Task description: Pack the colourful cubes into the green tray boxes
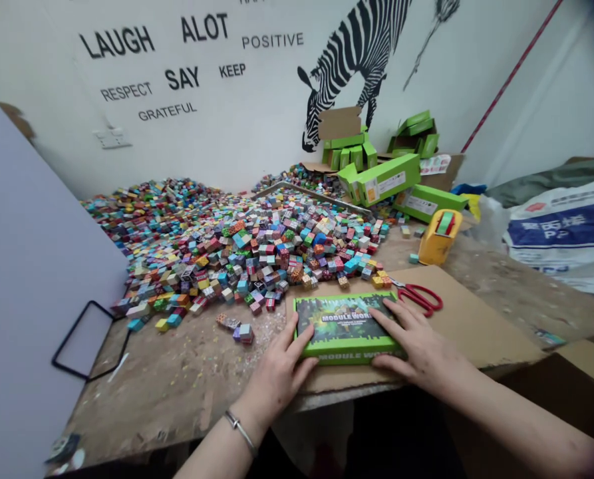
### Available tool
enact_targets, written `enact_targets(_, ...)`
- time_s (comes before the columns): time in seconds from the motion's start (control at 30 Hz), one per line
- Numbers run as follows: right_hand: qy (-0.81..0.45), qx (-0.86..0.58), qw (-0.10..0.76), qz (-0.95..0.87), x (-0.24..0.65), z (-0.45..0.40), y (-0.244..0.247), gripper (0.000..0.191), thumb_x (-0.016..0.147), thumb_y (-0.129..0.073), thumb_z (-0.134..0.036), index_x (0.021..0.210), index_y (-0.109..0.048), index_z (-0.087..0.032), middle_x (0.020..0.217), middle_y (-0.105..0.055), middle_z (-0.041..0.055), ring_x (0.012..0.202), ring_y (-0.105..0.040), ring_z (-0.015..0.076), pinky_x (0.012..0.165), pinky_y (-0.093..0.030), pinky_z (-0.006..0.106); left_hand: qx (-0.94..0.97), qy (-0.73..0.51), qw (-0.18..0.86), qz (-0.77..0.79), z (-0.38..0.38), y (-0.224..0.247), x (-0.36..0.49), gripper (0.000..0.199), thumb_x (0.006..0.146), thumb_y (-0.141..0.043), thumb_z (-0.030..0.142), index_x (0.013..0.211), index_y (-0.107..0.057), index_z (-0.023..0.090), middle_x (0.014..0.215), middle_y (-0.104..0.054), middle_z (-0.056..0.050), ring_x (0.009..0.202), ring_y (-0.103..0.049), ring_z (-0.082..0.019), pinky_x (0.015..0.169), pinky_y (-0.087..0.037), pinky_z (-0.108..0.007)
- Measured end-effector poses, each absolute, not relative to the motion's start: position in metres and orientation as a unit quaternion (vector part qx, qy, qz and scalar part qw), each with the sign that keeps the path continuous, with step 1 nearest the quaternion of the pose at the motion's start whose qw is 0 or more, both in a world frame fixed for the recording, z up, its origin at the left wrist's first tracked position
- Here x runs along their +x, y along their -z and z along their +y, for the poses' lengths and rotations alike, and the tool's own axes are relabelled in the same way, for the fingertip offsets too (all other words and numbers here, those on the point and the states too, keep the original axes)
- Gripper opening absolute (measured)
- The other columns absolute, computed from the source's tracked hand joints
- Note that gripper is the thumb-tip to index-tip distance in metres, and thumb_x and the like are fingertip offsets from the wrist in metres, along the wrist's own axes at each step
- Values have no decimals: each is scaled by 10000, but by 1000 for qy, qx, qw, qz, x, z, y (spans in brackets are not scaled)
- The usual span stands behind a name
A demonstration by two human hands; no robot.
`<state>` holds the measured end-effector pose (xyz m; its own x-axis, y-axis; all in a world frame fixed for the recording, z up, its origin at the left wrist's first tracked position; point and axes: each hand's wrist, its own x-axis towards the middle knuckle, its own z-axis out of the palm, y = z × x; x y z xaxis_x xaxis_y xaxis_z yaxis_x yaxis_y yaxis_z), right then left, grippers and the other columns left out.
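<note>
Now — left hand (278, 369), right hand (423, 347), grip clamped on green box (345, 338) — title (345, 318) partly hidden by right fingers (388, 324).

Near the front edge of your mottled brown table (177, 392), you have a flat rectangular green cardboard box (346, 330) lettered in white across its dark top. Small multicoloured cubes (271, 246) mix turquoise, red, yellow and purple, many printed with patterns; your loop-handled scissors (405, 289) show red handles.
</note>
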<state>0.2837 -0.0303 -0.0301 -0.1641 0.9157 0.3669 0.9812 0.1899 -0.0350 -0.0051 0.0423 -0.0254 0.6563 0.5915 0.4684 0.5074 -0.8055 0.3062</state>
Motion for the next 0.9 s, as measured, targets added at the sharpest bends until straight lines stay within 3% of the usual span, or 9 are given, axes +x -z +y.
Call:
enact_targets(0.13,107,-638,182,-740,287,-37,36,717,787,-617,-364,1434,-355,-205,1501,-260,198,1320,-350,364,962,-453,494,906,-292,73,297,44,31,-7,467,907,-513,270,1364,-439,213,1445,-376,-180,1267,-465,-272,1003,-454,-420)
enact_targets(0.23,122,-640,178,-738,292,-33,35,578,831,-543,-336,1382,-447,-190,1446,-366,214,1220,-489,352,876,-515,469,898,-303,84,306,49,26,-4,463,883,-533,260,1337,-481,191,1415,-411,-193,1241,-493,-276,989,-465,-415)
enact_targets(0.33,83,-633,163,-752,297,-26,7,530,820,-556,-374,1324,-525,-212,1331,-522,189,1100,-591,332,841,-531,467,884,-283,148,340,58,-11,1,412,821,-598,289,1216,-607,177,1273,-574,-166,1145,-577,-289,951,-492,-413)
enact_targets(0.43,-32,-627,136,-766,301,-19,-39,532,798,-577,-450,1300,-543,-275,1214,-634,95,1050,-624,290,861,-528,436,849,-201,285,398,69,-65,7,258,818,-571,312,999,-724,209,899,-737,-63,786,-690,-219,706,-566,-312)
enact_targets(0.53,-149,-641,92,-747,307,-8,-72,515,781,-564,-533,1239,-585,-299,1114,-686,63,983,-653,285,798,-550,409,812,-107,381,430,81,-97,14,268,818,-549,338,975,-726,212,663,-688,2,510,-590,-142,465,-477,-220)
enact_targets(0.6,-196,-650,92,-729,310,2,-80,500,787,-534,-565,1188,-610,-277,1073,-697,73,942,-666,285,751,-559,393,834,-124,336,420,88,-96,19,275,848,-507,338,969,-724,222,717,-685,-6,582,-597,-150,549,-498,-239)
enact_targets(0.67,-218,-653,124,-715,312,12,-77,488,792,-518,-558,1154,-611,-244,1086,-687,87,954,-661,282,755,-556,381,863,-184,240,405,92,-82,24,313,887,-447,338,975,-721,214,908,-691,-53,834,-618,-209,791,-504,-330)
enact_targets(0.73,-225,-653,156,-706,313,18,-72,481,791,-516,-534,1149,-591,-222,1092,-678,99,964,-653,276,767,-551,376,876,-230,159,393,95,-65,27,355,897,-452,391,1059,-692,185,1124,-632,-105,1071,-531,-277,970,-409,-427)
enact_targets(0.9,-154,-636,188,-732,319,7,-67,519,835,-463,-546,1198,-566,-189,1158,-633,127,1029,-609,270,857,-505,392,898,-218,94,370,94,-47,24,519,863,-498,548,1253,-572,213,1122,-615,-92,1006,-514,-265,910,-444,-426)
